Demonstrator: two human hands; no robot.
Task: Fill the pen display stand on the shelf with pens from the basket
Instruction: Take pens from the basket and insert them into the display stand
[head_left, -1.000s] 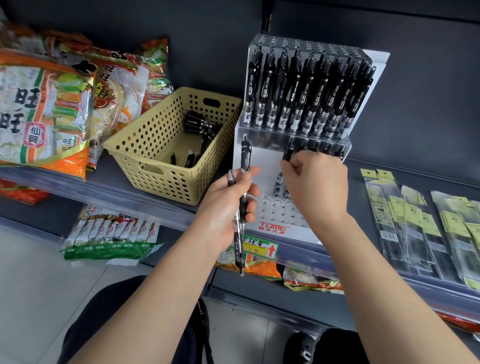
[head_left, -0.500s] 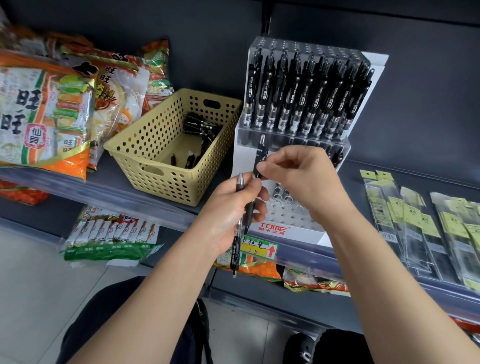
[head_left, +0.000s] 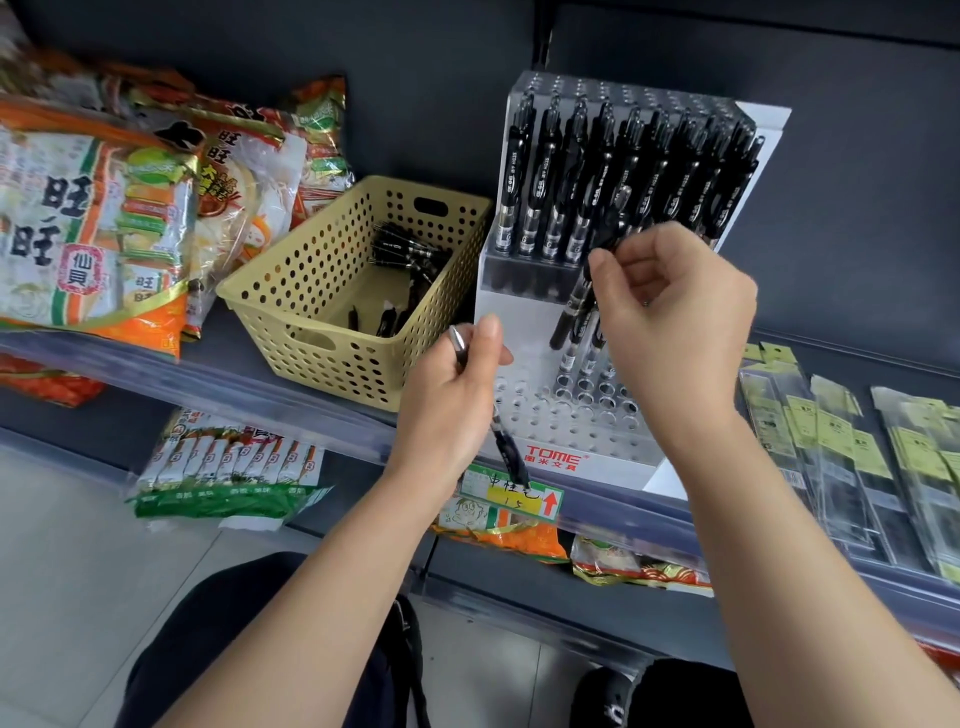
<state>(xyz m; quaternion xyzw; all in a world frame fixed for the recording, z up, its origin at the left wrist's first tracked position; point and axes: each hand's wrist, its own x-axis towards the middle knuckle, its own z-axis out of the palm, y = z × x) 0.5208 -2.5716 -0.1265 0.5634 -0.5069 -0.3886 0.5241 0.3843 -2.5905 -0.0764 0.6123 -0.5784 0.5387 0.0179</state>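
**One pen going in, one held ready**

Head view: the right hand (head_left: 675, 312) pinches a black pen (head_left: 571, 306) by its upper end. It holds the pen tilted, tip down, over the lower tier of the pen display stand (head_left: 553, 457), apparently aiming for a free hole beside the seated pens (head_left: 576, 358). The upper tier looks full. The left hand (head_left: 452, 400) grips a spare pen (head_left: 506, 447) just in front of the stand, probably ready for the next hole. The basket (head_left: 291, 270), left of the stand near the front edge of the shelf (head_left: 234, 332), holds loose pens (head_left: 410, 254).
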